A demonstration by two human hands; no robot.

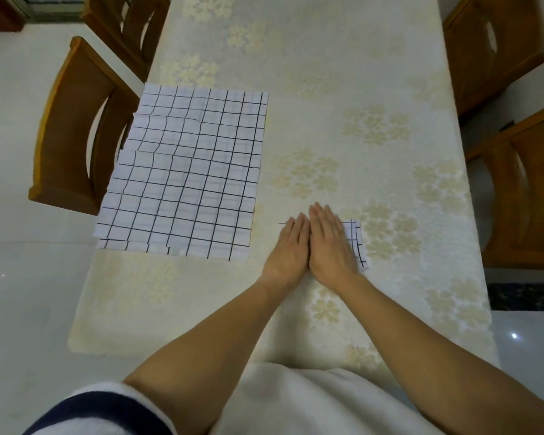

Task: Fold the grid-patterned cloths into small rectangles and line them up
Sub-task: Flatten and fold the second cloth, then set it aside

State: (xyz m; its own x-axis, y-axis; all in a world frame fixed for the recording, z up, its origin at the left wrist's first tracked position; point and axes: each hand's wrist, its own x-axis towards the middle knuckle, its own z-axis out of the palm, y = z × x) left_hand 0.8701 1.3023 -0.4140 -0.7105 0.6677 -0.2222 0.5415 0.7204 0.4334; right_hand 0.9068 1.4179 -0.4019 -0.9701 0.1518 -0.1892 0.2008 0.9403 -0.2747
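Observation:
A small folded grid-patterned cloth (357, 243), white with black lines, lies on the table near the middle. My left hand (291, 251) and my right hand (332, 246) rest flat on it side by side, fingers together and pointing away, covering most of it; only its right edge and a sliver at the left show. To the left, a pile of several unfolded grid cloths (186, 171) lies spread flat and staggered, reaching over the table's left edge.
The table (343, 89) wears a cream floral cover. Wooden chairs stand at the left (73, 127), at the far left corner (129, 23) and along the right side (522, 189). The floor is pale and glossy.

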